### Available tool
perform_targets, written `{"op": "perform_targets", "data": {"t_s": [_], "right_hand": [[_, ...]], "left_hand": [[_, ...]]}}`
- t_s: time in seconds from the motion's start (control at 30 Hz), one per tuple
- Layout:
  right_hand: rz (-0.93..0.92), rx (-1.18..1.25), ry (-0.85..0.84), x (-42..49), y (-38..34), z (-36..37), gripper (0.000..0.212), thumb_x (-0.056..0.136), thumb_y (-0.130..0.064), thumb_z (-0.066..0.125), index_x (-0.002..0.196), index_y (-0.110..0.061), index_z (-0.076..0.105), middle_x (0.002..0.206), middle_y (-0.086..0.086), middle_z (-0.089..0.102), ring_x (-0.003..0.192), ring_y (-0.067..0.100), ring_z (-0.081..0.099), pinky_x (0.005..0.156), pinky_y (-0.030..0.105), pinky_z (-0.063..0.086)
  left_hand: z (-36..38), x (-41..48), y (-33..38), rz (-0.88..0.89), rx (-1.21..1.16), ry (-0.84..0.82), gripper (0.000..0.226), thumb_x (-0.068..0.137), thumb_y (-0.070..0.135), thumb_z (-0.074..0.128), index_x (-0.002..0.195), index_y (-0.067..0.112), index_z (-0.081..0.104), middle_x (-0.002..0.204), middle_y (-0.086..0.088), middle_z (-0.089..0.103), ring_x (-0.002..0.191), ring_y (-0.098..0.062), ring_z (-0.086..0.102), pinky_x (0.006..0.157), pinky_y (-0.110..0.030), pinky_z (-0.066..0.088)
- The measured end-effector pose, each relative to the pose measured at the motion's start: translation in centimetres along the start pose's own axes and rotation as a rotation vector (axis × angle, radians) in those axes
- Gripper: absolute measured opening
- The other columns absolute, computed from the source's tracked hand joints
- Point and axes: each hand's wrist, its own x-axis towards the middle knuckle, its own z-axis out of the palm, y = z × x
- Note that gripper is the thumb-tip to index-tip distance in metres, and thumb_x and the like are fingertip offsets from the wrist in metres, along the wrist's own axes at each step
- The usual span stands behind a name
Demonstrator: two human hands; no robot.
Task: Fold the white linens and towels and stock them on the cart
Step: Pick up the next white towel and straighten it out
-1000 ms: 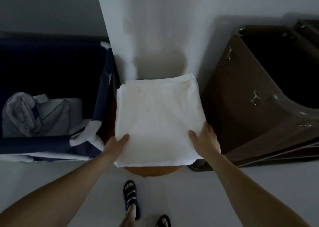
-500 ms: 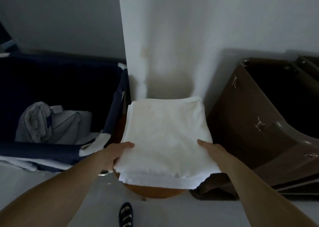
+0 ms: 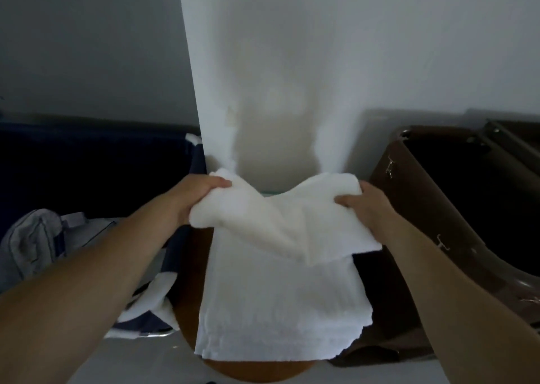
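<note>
Person seen as 2 hands and 2 forearms only: left hand (image 3: 196,199) and right hand (image 3: 368,206), both bare. Left forearm (image 3: 117,266) and right forearm (image 3: 438,269) bare along the whole visible length, to the frame edge. Dim light, slight blur; nails and finer marks cannot be made out.

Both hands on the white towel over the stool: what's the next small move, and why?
Probably draw the left hand and right hand apart to tauten the white towel. Each grip pinches a bunched upper edge, and the middle sags in a fold onto the flat layer on the wooden stool.
</note>
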Motion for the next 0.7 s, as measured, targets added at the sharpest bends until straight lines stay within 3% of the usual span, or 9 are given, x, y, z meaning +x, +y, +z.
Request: {"op": "perform_targets", "data": {"t_s": [0.07,0.2,0.27,0.33,0.43,0.57,0.63,0.7], "right_hand": [[-0.061,0.021,0.042,1.3,-3.0,-0.9,0.028,0.081,-0.022,0.078,0.106,-0.022,0.063,0.093,-0.005,0.065,0.08,0.013,0.061,0.061,0.025,0.045],[-0.064,0.066,0.116,3.0,-5.4,-3.0,0.049,0.079,-0.031,0.079,0.123,-0.018,0.059,0.118,0.005,0.063,0.103,0.03,0.061,0.093,0.047,0.052],[-0.009,0.066,0.087,3.1,-4.5,-3.1,0.055,0.079,-0.034,0.079,0.127,-0.018,0.056,0.122,0.005,0.062,0.106,0.031,0.06,0.099,0.051,0.049],[0.05,0.028,0.056,2.7,-2.1,-2.4,0.061,0.079,-0.032,0.08,0.132,-0.017,0.054,0.122,0.004,0.062,0.102,0.028,0.061,0.097,0.049,0.05],[0.177,-0.02,0.019,0.9,4.0,-0.4,0.07,0.079,-0.024,0.081,0.139,-0.01,0.047,0.122,0.007,0.06,0.09,0.021,0.061,0.075,0.036,0.051],[0.453,-0.093,-0.058,-2.5,12.6,2.2,0.062,0.083,-0.024,0.078,0.134,-0.003,0.05,0.12,0.014,0.062,0.1,0.03,0.062,0.09,0.043,0.052],[0.468,-0.087,-0.023,-3.1,14.7,2.7,0.058,0.085,-0.031,0.075,0.13,-0.002,0.053,0.113,0.011,0.063,0.094,0.028,0.063,0.09,0.044,0.053],[0.434,-0.137,-0.002,-3.1,15.1,2.9,0.056,0.088,-0.037,0.071,0.127,-0.002,0.053,0.105,0.008,0.06,0.085,0.023,0.059,0.082,0.038,0.05]], "left_hand": [[-0.7,0.0,2.9,0.066,-0.049,0.003,0.022,0.082,0.028,0.076,0.092,0.014,0.062,0.09,-0.01,0.068,0.078,-0.029,0.067,0.045,-0.032,0.054],[-1.8,0.4,4.4,0.146,-0.145,-0.006,0.018,0.084,0.027,0.074,0.097,0.015,0.067,0.089,-0.009,0.072,0.078,-0.028,0.07,0.057,-0.035,0.056],[-1.9,1.1,2.5,0.151,-0.175,-0.031,0.022,0.083,0.027,0.074,0.101,0.018,0.066,0.09,-0.007,0.073,0.086,-0.031,0.069,0.058,-0.039,0.058],[-1.6,2.0,-1.4,0.125,-0.22,-0.058,0.026,0.083,0.022,0.074,0.107,0.018,0.066,0.09,-0.005,0.076,0.083,-0.03,0.072,0.056,-0.041,0.058],[-0.4,2.9,-10.3,-0.031,-0.24,-0.049,0.035,0.079,0.015,0.073,0.113,0.014,0.065,0.094,-0.011,0.076,0.077,-0.029,0.074,0.055,-0.039,0.058],[1.0,3.1,-20.6,-0.339,-0.1,0.072,0.042,0.084,0.013,0.074,0.122,0.002,0.06,0.104,-0.02,0.07,0.094,-0.04,0.066,0.089,-0.057,0.053],[1.4,3.3,-21.8,-0.314,-0.08,0.132,0.05,0.085,0.022,0.074,0.127,0.002,0.054,0.111,-0.019,0.067,0.097,-0.04,0.065,0.089,-0.057,0.053],[2.0,3.3,-21.4,-0.241,-0.003,0.199,0.057,0.088,0.034,0.071,0.131,0.005,0.048,0.114,-0.015,0.063,0.097,-0.034,0.063,0.082,-0.047,0.055]]}}
